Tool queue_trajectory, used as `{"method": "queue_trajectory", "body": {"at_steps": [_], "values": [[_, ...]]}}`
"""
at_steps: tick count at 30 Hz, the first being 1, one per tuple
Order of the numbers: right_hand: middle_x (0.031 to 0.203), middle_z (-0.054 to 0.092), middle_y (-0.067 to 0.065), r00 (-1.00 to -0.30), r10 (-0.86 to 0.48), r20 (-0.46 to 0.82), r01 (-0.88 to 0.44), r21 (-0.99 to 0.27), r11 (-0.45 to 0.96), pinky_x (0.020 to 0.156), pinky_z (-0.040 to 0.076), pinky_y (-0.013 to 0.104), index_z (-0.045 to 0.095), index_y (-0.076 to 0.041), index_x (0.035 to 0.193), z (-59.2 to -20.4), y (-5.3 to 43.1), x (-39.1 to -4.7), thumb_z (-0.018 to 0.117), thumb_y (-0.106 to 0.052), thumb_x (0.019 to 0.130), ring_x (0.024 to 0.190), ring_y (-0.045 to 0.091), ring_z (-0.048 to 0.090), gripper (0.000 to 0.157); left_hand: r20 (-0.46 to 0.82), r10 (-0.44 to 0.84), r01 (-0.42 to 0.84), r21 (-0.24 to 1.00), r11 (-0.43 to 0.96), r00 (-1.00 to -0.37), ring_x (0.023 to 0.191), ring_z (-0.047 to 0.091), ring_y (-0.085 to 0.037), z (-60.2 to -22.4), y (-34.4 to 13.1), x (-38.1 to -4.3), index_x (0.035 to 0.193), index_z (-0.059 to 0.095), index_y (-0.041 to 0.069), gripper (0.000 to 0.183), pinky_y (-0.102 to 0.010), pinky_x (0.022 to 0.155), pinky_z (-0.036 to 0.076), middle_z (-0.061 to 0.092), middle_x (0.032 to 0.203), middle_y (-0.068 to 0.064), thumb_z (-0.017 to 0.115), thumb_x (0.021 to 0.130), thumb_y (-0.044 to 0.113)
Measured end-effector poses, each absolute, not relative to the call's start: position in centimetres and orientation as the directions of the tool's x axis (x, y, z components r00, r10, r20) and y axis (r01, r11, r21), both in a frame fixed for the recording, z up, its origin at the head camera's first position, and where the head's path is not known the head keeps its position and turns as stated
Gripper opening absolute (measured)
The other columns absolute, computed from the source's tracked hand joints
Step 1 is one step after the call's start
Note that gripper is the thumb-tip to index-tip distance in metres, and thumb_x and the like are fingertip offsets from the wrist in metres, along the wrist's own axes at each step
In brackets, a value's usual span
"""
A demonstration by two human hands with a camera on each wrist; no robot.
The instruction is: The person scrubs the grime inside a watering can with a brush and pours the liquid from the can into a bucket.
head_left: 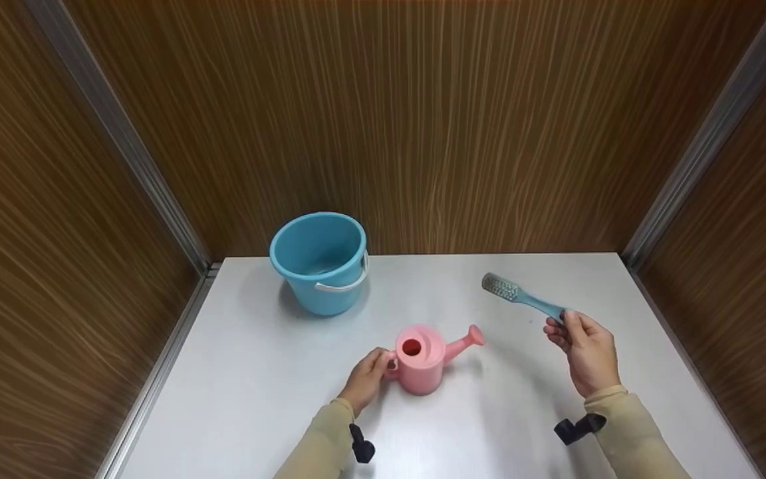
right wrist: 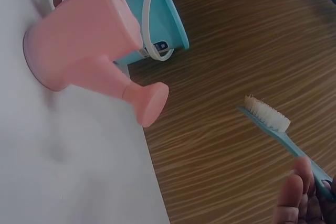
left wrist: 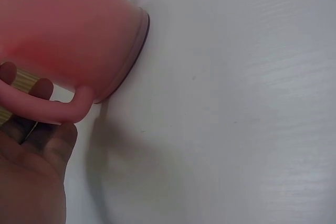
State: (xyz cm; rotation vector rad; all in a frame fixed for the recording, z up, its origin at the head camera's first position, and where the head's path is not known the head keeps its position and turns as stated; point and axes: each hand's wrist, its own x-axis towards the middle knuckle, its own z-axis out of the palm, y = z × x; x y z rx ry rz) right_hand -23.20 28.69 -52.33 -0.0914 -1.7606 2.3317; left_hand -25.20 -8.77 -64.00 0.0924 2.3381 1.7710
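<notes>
The pink watering can [head_left: 421, 374] is just right of my left hand [head_left: 364, 380], whose fingers grip its handle [left wrist: 44, 109]; its spout [head_left: 457, 348] points right. My right fingers pinch the brush [head_left: 537, 304], raised above the surface [head_left: 237, 392], its long axis running back-left. The blue bucket [head_left: 322, 299] stands behind, leftward, near the back wall [head_left: 423, 133].

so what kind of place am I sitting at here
Probably a small booth set up for handling trials, though I can't be sure: a white tabletop is enclosed on three sides by wood-grain panels, with metal strips where they meet.
</notes>
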Motion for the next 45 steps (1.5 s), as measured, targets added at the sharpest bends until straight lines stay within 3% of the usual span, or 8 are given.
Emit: {"method": "queue_trajectory", "body": {"at_steps": [13, 22, 31, 38, 45], "values": [[0.09, 0.068, 0.013, -0.983, 0.151, 0.107, -0.135, -0.973, -0.189, 0.078, 0.054, 0.029, 0.053, 0.017, 0.115, -51.8, 26.3, -23.4, 0.055, -0.026, 0.098, 0.08, 0.015, 0.068, 0.046, -0.141, 0.166, -0.087, 0.952, 0.294, -0.976, 0.104, 0.053, -0.021, -63.7, -8.5, -24.8, 0.107, 0.058, 0.022, 0.046, -0.041, 0.093, 0.041, 0.058, 0.11, -0.001, 0.038, 0.095, 0.062], [0.088, 0.068, 0.01, -0.989, 0.109, 0.101, -0.112, -0.989, -0.101, 0.079, 0.054, 0.029, 0.055, 0.017, 0.113, -51.7, 24.5, -23.4, 0.055, -0.031, 0.097, 0.08, 0.014, 0.067, 0.051, -0.112, 0.188, -0.062, 0.965, 0.255, -0.976, 0.103, 0.054, -0.023, -63.6, -8.6, -24.5, 0.108, 0.058, 0.014, 0.049, -0.037, 0.091, 0.043, 0.058, 0.109, -0.006, 0.039, 0.097, 0.058], [0.088, 0.065, 0.016, -0.994, 0.044, 0.104, -0.105, -0.994, -0.011, 0.078, 0.054, 0.032, 0.061, 0.011, 0.105, -51.9, 22.6, -23.2, 0.056, -0.032, 0.097, 0.079, 0.018, 0.066, 0.043, -0.084, 0.186, -0.037, 0.969, 0.243, -0.979, 0.103, 0.055, -0.024, -63.7, -8.6, -24.6, 0.107, 0.059, 0.012, 0.044, -0.04, 0.091, 0.043, 0.059, 0.108, -0.009, 0.041, 0.099, 0.051], [0.094, 0.062, 0.027, -0.993, 0.002, 0.118, -0.117, -0.992, 0.05, 0.076, 0.055, 0.033, 0.065, 0.006, 0.099, -52.1, 21.4, -23.1, 0.058, -0.031, 0.096, 0.077, 0.02, 0.066, 0.038, -0.086, 0.181, -0.034, 0.961, 0.275, -0.98, 0.104, 0.054, -0.021, -63.8, -8.6, -24.7, 0.107, 0.059, 0.017, 0.046, -0.038, 0.091, 0.042, 0.059, 0.109, -0.005, 0.038, 0.098, 0.056], [0.086, 0.063, 0.023, -0.984, -0.033, 0.175, -0.178, -0.977, 0.115, 0.074, 0.055, 0.032, 0.069, 0.0, 0.095, -52.1, 20.3, -23.2, 0.059, -0.032, 0.096, 0.075, 0.024, 0.067, 0.033, -0.059, 0.19, -0.004, 0.961, 0.277, -0.98, 0.103, 0.055, -0.023, -64.0, -8.7, -24.7, 0.107, 0.059, 0.014, 0.043, -0.04, 0.091, 0.042, 0.06, 0.107, -0.008, 0.037, 0.101, 0.05]]}}
